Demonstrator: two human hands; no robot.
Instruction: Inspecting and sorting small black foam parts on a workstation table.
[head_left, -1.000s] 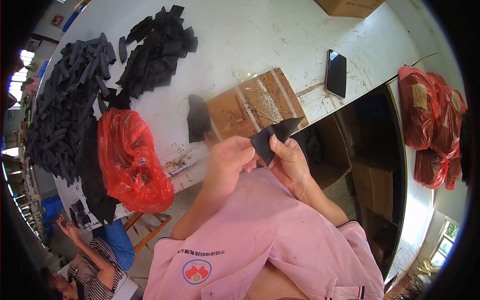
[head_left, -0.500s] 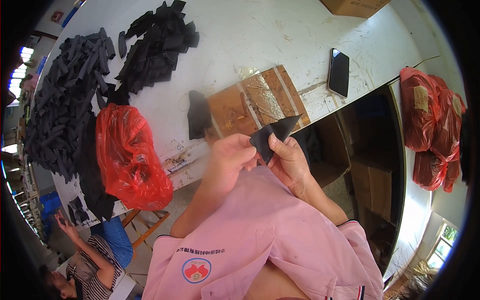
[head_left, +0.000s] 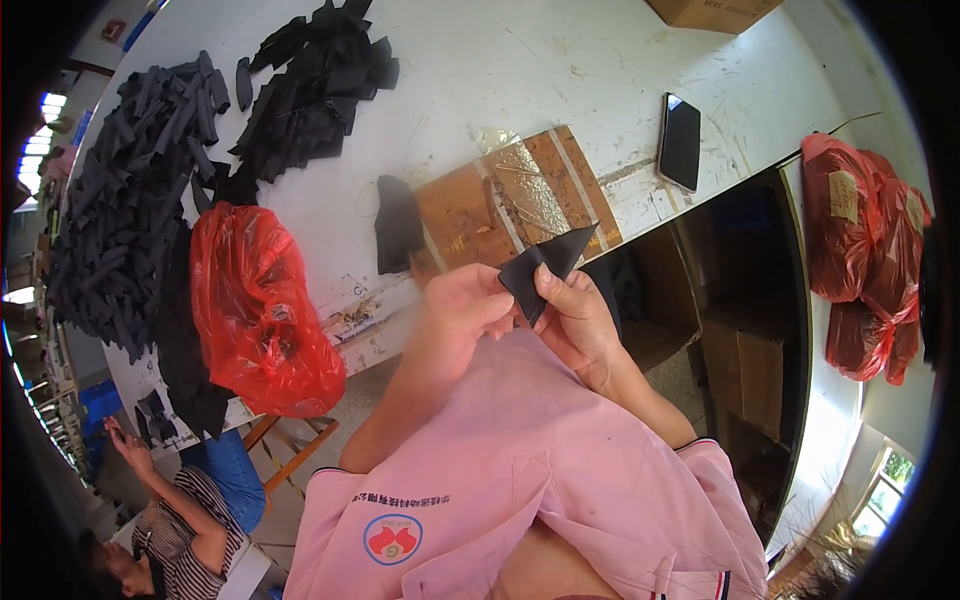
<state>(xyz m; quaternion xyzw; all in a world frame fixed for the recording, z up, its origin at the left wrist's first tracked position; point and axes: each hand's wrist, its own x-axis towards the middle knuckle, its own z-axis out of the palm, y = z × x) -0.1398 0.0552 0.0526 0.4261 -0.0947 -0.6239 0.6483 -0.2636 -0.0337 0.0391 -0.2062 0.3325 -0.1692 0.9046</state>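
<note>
White table, fullest along its left edge

The white table [head_left: 480, 80] is scuffed and stained, most heavily along its near edge. A broad heap of dark-grey pieces [head_left: 140, 200] lies along the left edge; beside it, toward the far edge, is a pile of flat black pieces [head_left: 320, 95]. A red plastic bag [head_left: 255, 310] reaches over the near edge toward the left corner, dark cloth [head_left: 190, 370] just beside it. Midway along that edge lies taped brown cardboard [head_left: 465, 215], with a single dark piece [head_left: 397, 225] at its left. Farther right, near the same edge, is a phone [head_left: 679, 140].
</note>
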